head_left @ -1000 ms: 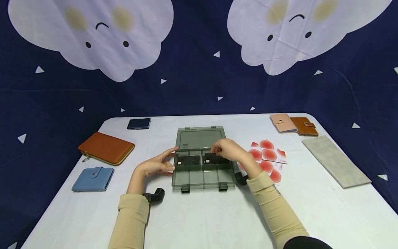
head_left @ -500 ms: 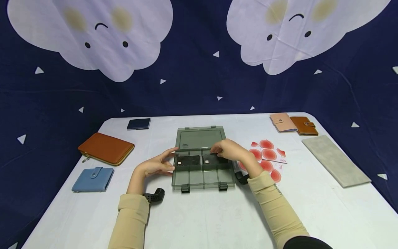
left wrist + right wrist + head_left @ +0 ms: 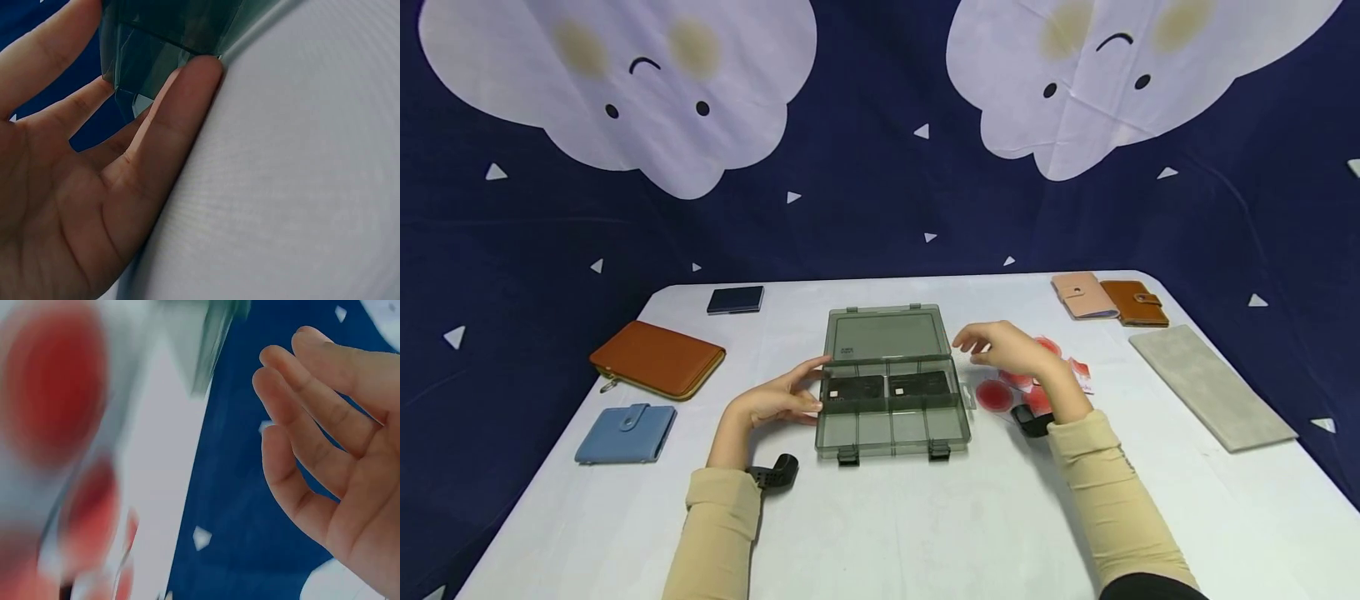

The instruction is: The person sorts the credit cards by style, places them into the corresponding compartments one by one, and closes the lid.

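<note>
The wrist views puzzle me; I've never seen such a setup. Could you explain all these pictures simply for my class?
No robot here: a person works bare-handed. One picture is taken from the head, looking forward and down at a white table; the other two are taken from each wrist, showing each hand up close. The left hand touches the left side of an open, see-through grey-green box with two black cards in its back row. The right hand holds nothing, beside the box and near red-patterned cards. To the left lie an orange-brown wallet, a blue wallet and a dark slim case; to the right, a pink wallet, a brown wallet and a flat grey piece.
</note>
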The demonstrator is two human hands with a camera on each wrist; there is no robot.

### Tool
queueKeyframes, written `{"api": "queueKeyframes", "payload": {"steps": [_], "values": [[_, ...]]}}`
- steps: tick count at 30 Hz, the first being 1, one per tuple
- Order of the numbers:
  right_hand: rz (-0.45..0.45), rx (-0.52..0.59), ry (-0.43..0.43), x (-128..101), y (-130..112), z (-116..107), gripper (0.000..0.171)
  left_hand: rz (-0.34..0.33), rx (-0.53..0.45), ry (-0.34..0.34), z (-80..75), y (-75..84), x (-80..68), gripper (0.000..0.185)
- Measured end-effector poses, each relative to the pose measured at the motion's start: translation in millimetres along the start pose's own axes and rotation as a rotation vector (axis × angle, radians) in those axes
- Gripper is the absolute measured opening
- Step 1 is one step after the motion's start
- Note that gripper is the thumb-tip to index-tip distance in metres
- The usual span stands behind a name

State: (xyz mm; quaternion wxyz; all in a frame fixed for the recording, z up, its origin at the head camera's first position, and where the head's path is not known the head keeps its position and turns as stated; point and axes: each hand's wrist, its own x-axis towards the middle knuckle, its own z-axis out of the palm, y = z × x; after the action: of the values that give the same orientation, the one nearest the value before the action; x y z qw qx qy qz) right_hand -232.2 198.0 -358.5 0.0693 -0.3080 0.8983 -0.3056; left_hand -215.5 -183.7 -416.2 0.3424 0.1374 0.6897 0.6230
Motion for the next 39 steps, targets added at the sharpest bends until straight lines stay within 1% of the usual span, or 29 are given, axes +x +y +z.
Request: {"api": "queueKeyframes", "payload": {"steps": [3, 7, 11, 14, 16, 18, 22, 25, 27, 29, 31, 33, 36, 39], "values": [[0.054, -0.023, 0.017, -16, 17, -11, 0.027, 0.0, 0.003, -0.001, -0.2, -0.2, 0.0, 0.088], [0.124, -0.057, 0.023, -33, 37, -19, 0.028, -0.001, 0.008, 0.007, -0.5, 0.2, -0.5, 0.088], [0.226, -0.129, -0.001, -46, 48, -23, 0.039, 0.0, 0.007, 0.011, -1.0, -0.3, -0.8, 0.088], [0.334, -0.187, -0.045, -52, 52, -25, 0.051, -0.001, 0.002, 0.01, -1.2, -0.8, -1.0, 0.088], [0.382, -0.221, -0.072, -54, 54, -26, 0.056, -0.003, 0.002, 0.009, -1.1, -1.0, -1.3, 0.088], [0.418, -0.231, -0.086, -56, 56, -26, 0.059, 0.0, 0.004, 0.009, -1.0, -0.9, -1.6, 0.088], [0.437, -0.242, -0.084, -56, 60, -27, 0.063, 0.003, 0.01, 0.011, -0.5, -0.4, -1.8, 0.088], [0.443, -0.262, -0.066, -53, 63, -28, 0.063, 0.003, 0.014, 0.011, -0.2, -0.2, -1.2, 0.087], [0.43, -0.272, -0.042, -52, 64, -28, 0.058, 0.004, 0.016, 0.011, -0.1, -0.3, -0.6, 0.087], [0.402, -0.268, -0.02, -50, 66, -29, 0.048, 0.004, 0.014, 0.011, 0.0, -0.6, 0.0, 0.086], [0.368, -0.241, 0.002, -49, 68, -29, 0.036, 0.001, 0.012, 0.013, -0.2, -0.7, 0.3, 0.086], [0.333, -0.205, 0.013, -48, 69, -28, 0.028, -0.003, 0.01, 0.018, -0.2, -0.7, 0.5, 0.086], [0.294, -0.15, 0.028, -47, 67, -27, 0.023, -0.01, 0.011, 0.028, -0.2, -0.4, 0.5, 0.087], [0.26, -0.129, 0.054, -45, 61, -26, 0.022, -0.015, 0.016, 0.035, -0.1, -0.2, 0.4, 0.087]]}}
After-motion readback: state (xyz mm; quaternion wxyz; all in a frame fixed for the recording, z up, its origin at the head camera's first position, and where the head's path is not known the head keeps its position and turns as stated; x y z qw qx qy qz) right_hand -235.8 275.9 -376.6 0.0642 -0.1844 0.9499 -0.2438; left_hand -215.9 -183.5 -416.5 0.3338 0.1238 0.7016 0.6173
